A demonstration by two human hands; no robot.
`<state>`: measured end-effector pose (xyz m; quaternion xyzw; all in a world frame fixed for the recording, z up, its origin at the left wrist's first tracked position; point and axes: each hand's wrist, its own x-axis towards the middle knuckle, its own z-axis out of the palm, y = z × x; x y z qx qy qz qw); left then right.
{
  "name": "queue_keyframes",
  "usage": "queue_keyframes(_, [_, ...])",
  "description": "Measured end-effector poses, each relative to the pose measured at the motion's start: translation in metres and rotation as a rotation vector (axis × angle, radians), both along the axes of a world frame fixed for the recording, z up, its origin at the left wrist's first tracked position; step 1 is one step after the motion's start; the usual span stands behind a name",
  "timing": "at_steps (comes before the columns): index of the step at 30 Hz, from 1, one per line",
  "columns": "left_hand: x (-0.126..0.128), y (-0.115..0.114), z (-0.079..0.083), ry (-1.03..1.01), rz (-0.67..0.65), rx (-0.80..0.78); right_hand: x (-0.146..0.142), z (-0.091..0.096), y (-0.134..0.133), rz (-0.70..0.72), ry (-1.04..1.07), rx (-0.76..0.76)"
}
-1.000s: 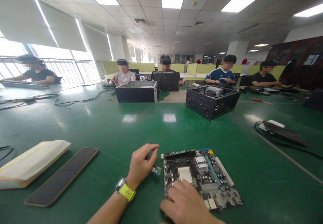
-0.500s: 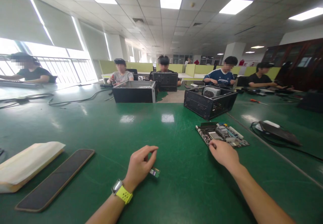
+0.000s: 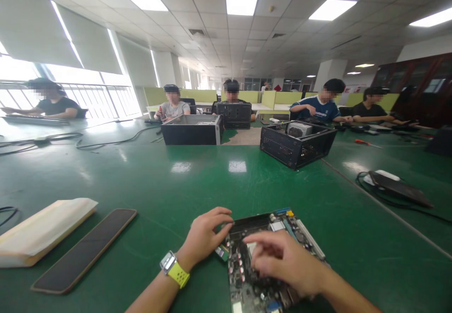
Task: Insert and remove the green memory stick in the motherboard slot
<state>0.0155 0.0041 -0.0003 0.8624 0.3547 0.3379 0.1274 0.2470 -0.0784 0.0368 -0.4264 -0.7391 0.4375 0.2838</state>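
A motherboard (image 3: pixel 240 270) lies on the green table close in front of me, partly covered by my right hand. At its far left corner is my left hand (image 3: pixel 208 233), wearing a watch with a yellow strap; the thumb and fingers are apart, with the fingertips at the corner. Beneath this hand, by the board's left edge, a small green memory stick (image 3: pixel 222 252) shows in part. Over the middle of the board hovers my right hand (image 3: pixel 282 259), slightly blurred, its index finger stretched out, the other fingers loosely bent, nothing visible in them.
A long dark flat bar (image 3: pixel 86 249) and a pale paper-wrapped packet (image 3: pixel 45 233) lie at left. Farther back stand black computer cases (image 3: pixel 296 146) (image 3: pixel 192 132). A dark device with a cable (image 3: pixel 399 188) and a screwdriver (image 3: pixel 367 143) lie at right. Several people sit across the table.
The motherboard has come from the right toward me, beside my left hand. My right hand has let go of its edge and is over it. My left hand's fingers have spread slightly.
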Motion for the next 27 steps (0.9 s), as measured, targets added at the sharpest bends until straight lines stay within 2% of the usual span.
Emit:
queue_keyframes(2, [0.000, 0.000, -0.001, 0.045, -0.006, -0.019, 0.015, -0.003, 0.016, -0.258, 0.009, 0.156])
queue_keyframes(4, [0.000, 0.000, -0.002, 0.067, 0.007, -0.027, 0.032, -0.013, 0.034, -0.422, -0.085, 0.318])
queue_keyframes(6, [0.000, 0.000, -0.002, 0.082, 0.034, -0.028, 0.043, -0.025, 0.048, -0.422, -0.204, 0.381])
queue_keyframes(9, [-0.002, 0.001, -0.001, 0.101, 0.075, -0.028, 0.045, -0.038, 0.052, -0.348, -0.365, 0.345])
queue_keyframes(15, [-0.002, -0.001, 0.005, 0.051, 0.085, -0.039, 0.037, -0.036, 0.042, -0.474, -0.587, 0.319])
queue_keyframes(18, [-0.002, -0.001, 0.006, 0.045, 0.086, -0.044, 0.039, -0.036, 0.043, -0.477, -0.564, 0.352])
queue_keyframes(27, [0.000, -0.002, 0.002, 0.066, 0.019, -0.028, 0.037, -0.039, 0.048, -0.408, -0.310, 0.431])
